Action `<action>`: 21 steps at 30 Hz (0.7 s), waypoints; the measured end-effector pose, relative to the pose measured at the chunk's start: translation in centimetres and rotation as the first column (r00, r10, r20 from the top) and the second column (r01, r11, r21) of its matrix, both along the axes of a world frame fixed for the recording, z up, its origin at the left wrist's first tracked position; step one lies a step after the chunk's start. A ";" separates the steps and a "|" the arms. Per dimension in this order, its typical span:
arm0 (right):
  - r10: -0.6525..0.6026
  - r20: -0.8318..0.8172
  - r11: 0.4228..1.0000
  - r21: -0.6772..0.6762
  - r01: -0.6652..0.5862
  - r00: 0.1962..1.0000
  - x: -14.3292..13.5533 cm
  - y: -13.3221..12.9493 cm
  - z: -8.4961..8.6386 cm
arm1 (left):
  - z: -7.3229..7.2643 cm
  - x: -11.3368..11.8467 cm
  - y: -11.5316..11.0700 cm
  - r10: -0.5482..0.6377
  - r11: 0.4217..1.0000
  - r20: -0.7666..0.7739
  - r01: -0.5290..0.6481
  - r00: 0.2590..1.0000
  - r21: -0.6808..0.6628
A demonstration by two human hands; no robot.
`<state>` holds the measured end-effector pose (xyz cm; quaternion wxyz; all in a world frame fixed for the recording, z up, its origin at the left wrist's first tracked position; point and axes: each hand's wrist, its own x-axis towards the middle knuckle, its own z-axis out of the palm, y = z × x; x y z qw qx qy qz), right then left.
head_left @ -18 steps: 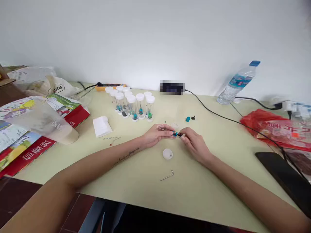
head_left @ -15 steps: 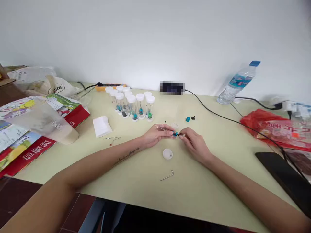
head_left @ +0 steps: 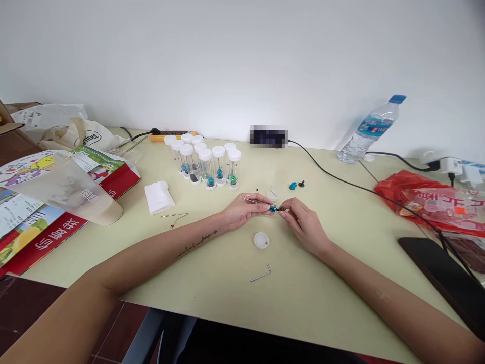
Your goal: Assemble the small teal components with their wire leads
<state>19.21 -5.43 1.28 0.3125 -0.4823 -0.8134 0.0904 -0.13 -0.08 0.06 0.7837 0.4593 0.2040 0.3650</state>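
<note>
My left hand [head_left: 248,210] is closed on a small blue piece [head_left: 272,208], with thin pale wires [head_left: 248,198] showing above its fingers. At the other end of that piece, my right hand [head_left: 301,220] pinches a small black part [head_left: 280,209] that meets the blue one. Below the hands lies a round white cap [head_left: 261,240] with a tiny dark bit inside. Nearer me rests an L-shaped hex key [head_left: 261,274]. Beyond my right hand are a second blue piece [head_left: 293,186] and a black piece [head_left: 301,184]. A clear tube [head_left: 276,179] lies behind my hands.
Several clear tubes with white caps [head_left: 205,167] stand at the back. A folded white tissue [head_left: 158,197], a drill bit [head_left: 173,216] and a plastic cup [head_left: 91,197] are left. Right are a leaning water bottle [head_left: 367,132], a black cable [head_left: 341,179], a red bag [head_left: 397,194] and a phone [head_left: 435,283].
My right fingers have shifted very slightly around the black part. The pieces on the table stay where they were.
</note>
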 end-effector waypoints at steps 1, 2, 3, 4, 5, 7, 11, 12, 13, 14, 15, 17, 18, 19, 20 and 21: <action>0.004 -0.013 1.000 0.004 -0.004 1.000 0.0 0.0 -0.1 | 0.0 0.0 0.0 0.005 1.000 -0.001 -0.005 1.000 0.001; 0.008 -0.028 1.000 0.007 -0.007 1.000 0.0 0.0 -0.2 | 0.0 0.0 0.0 0.009 1.000 -0.001 -0.009 1.000 0.001; 0.009 -0.042 1.000 0.013 -0.009 0.999 0.0 0.0 -0.3 | 0.0 0.0 0.0 0.013 1.000 -0.003 -0.013 1.000 -0.001; 0.009 -0.051 1.000 0.019 -0.008 0.999 0.0 0.0 -0.4 | 0.1 0.0 0.0 0.014 1.000 -0.005 -0.014 1.000 -0.003; 0.009 -0.054 1.000 0.024 -0.008 0.999 0.0 0.0 -0.5 | 0.1 0.0 0.0 0.014 1.000 -0.007 -0.014 1.000 -0.004; 0.008 -0.051 1.000 0.026 -0.007 0.999 0.0 0.0 -0.5 | 0.1 0.0 0.1 0.010 1.000 -0.010 -0.010 1.000 -0.002; 0.012 -0.041 1.000 -0.014 -0.013 0.999 0.1 0.0 -0.4 | 0.0 -0.1 0.1 0.003 1.000 -0.004 -0.003 1.000 0.007; 0.013 -0.040 1.000 -0.025 -0.014 0.999 0.1 0.0 -0.3 | 0.0 -0.1 0.1 0.002 1.000 -0.004 -0.002 1.000 0.006; 0.013 -0.037 0.999 -0.034 -0.014 0.999 0.1 0.0 -0.3 | 0.0 -0.1 0.1 0.001 1.000 -0.006 -0.001 1.000 0.004; 0.011 -0.033 0.999 -0.042 -0.012 0.999 0.1 -0.1 -0.2 | 0.0 -0.1 0.1 0.001 1.000 -0.008 -0.001 1.000 0.003; 0.008 -0.028 0.999 -0.047 -0.009 1.000 0.1 -0.1 -0.2 | 0.0 0.0 0.1 0.000 1.000 -0.011 0.000 1.000 0.002; -0.004 -0.015 0.999 -0.054 0.003 1.000 0.1 -0.1 -0.1 | -0.1 0.0 0.1 -0.001 1.000 -0.011 0.001 1.000 0.002; -0.011 -0.007 0.998 -0.056 0.010 1.000 0.1 -0.1 0.0 | -0.1 0.0 0.1 -0.002 1.000 -0.010 0.002 1.000 0.003; -0.017 0.001 0.998 -0.058 0.017 1.000 0.1 -0.1 0.0 | -0.1 0.0 0.1 -0.003 1.000 -0.009 0.004 1.000 0.004; -0.023 0.010 0.998 -0.060 0.024 1.000 0.1 -0.1 0.0 | -0.1 0.0 0.1 -0.004 1.000 -0.009 0.004 1.000 0.006; -0.027 0.018 0.998 -0.061 0.028 0.999 0.1 -0.1 0.0 | 0.0 0.0 0.1 -0.007 1.000 -0.010 0.007 1.000 0.007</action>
